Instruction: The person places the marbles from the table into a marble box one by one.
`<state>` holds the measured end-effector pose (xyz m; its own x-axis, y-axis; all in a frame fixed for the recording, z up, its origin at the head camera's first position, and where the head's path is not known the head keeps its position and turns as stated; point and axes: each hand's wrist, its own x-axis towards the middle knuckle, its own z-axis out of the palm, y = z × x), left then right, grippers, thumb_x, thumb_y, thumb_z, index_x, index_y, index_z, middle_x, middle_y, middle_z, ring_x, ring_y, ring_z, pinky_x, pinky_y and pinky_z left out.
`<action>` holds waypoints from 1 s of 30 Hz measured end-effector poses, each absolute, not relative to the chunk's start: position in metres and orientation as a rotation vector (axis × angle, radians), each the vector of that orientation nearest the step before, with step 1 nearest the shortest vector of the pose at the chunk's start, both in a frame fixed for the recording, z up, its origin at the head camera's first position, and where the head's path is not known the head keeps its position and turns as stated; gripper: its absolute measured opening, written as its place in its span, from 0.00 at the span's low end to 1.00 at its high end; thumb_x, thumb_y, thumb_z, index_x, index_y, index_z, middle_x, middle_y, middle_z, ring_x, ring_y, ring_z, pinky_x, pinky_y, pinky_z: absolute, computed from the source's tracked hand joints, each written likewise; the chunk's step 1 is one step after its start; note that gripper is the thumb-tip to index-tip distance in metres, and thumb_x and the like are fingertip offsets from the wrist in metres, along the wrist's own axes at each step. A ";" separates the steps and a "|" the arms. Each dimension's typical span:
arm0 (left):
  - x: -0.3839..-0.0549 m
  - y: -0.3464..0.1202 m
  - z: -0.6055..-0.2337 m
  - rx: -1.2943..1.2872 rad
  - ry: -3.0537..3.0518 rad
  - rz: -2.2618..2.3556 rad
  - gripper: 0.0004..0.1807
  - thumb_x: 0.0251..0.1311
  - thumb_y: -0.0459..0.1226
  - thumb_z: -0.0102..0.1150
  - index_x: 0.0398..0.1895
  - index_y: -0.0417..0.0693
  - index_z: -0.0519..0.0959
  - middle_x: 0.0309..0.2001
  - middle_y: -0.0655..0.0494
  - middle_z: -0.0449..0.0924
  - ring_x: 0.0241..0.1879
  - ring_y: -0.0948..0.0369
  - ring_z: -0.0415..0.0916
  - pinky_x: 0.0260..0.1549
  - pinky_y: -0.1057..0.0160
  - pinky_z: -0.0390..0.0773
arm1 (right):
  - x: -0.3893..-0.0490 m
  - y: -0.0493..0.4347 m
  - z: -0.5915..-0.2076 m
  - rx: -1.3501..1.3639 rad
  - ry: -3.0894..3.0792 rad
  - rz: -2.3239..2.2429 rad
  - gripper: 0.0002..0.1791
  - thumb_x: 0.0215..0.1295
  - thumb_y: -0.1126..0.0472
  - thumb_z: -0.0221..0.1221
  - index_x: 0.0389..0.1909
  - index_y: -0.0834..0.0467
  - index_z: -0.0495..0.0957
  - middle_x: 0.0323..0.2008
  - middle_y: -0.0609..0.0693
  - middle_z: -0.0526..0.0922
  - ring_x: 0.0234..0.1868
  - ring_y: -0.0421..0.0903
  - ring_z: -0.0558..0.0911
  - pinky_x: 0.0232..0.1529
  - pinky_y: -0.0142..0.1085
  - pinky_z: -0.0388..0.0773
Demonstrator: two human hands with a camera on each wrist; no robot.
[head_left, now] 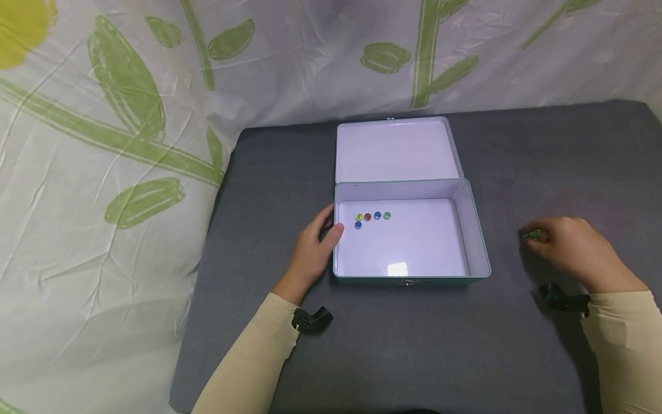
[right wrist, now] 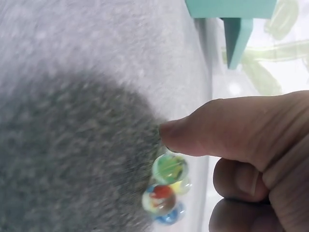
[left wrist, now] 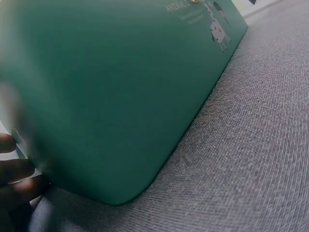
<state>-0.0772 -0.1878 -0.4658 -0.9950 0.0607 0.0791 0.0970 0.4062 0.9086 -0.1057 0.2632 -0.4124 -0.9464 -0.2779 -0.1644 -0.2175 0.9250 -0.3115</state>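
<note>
An open green tin box [head_left: 408, 230] with a white inside stands on the table, its lid [head_left: 395, 149] folded back flat behind it. My left hand [head_left: 310, 247] holds the box's left wall, the thumb up at the rim. In the left wrist view, fingers [left wrist: 19, 171] touch the outside of the tin. Inside lie several glass marbles [head_left: 368, 217], coloured yellow, red, blue and green, in the back left part. Right of the box, my right hand [head_left: 574, 247] curls thumb and fingers round several marbles [right wrist: 159, 199]; a green one [right wrist: 170, 168] sits right by the thumb tip.
A grey cloth covers the table [head_left: 403, 339]. Behind and to the left hangs a white curtain [head_left: 300, 75] with green plant drawings. Dark wrist cameras [head_left: 312, 319] are worn on both wrists. The box has a small clasp [head_left: 407, 282] at its front.
</note>
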 end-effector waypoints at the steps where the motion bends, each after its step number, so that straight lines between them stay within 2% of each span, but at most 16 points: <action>1: -0.077 -0.188 -0.466 -0.148 -2.606 -1.686 0.33 0.68 0.55 0.48 0.72 0.53 0.65 0.67 0.50 0.70 0.64 0.57 0.67 0.65 0.50 0.62 | -0.106 0.262 -0.412 -0.382 2.890 -0.430 0.13 0.61 0.64 0.63 0.45 0.65 0.83 0.21 0.45 0.78 0.21 0.43 0.71 0.21 0.39 0.66; 5: -0.077 -0.187 -0.464 -0.147 -2.603 -1.698 0.33 0.68 0.55 0.48 0.72 0.53 0.64 0.67 0.50 0.69 0.65 0.57 0.67 0.65 0.50 0.62 | -0.109 0.258 -0.407 -0.411 2.924 -0.436 0.12 0.60 0.63 0.64 0.43 0.64 0.84 0.24 0.48 0.82 0.24 0.43 0.76 0.22 0.40 0.69; 13: -0.078 -0.187 -0.465 -0.141 -2.609 -1.697 0.33 0.68 0.55 0.48 0.73 0.52 0.64 0.67 0.50 0.69 0.64 0.58 0.67 0.66 0.51 0.62 | -0.111 0.240 -0.384 -0.441 2.913 -0.411 0.13 0.64 0.64 0.61 0.47 0.65 0.83 0.18 0.45 0.75 0.18 0.43 0.69 0.19 0.38 0.64; 17: -0.078 -0.187 -0.465 -0.143 -2.604 -1.703 0.33 0.68 0.55 0.48 0.72 0.52 0.64 0.67 0.50 0.69 0.65 0.58 0.67 0.66 0.51 0.62 | -0.114 0.231 -0.372 -0.487 2.920 -0.385 0.13 0.66 0.62 0.60 0.48 0.65 0.82 0.15 0.44 0.74 0.15 0.42 0.70 0.19 0.38 0.65; 22: -0.078 -0.188 -0.466 -0.146 -2.595 -1.710 0.33 0.68 0.55 0.48 0.72 0.51 0.64 0.66 0.49 0.70 0.64 0.58 0.68 0.65 0.51 0.62 | -0.120 0.221 -0.356 -0.519 2.953 -0.381 0.13 0.67 0.60 0.60 0.48 0.61 0.83 0.13 0.42 0.74 0.13 0.41 0.72 0.19 0.39 0.68; 30: -0.077 -0.187 -0.465 -0.130 -2.610 -1.694 0.32 0.67 0.54 0.49 0.72 0.52 0.65 0.65 0.49 0.71 0.63 0.57 0.69 0.64 0.51 0.64 | -0.127 0.199 -0.336 -0.621 3.005 -0.419 0.11 0.66 0.59 0.61 0.46 0.56 0.84 0.18 0.41 0.76 0.12 0.39 0.69 0.20 0.36 0.66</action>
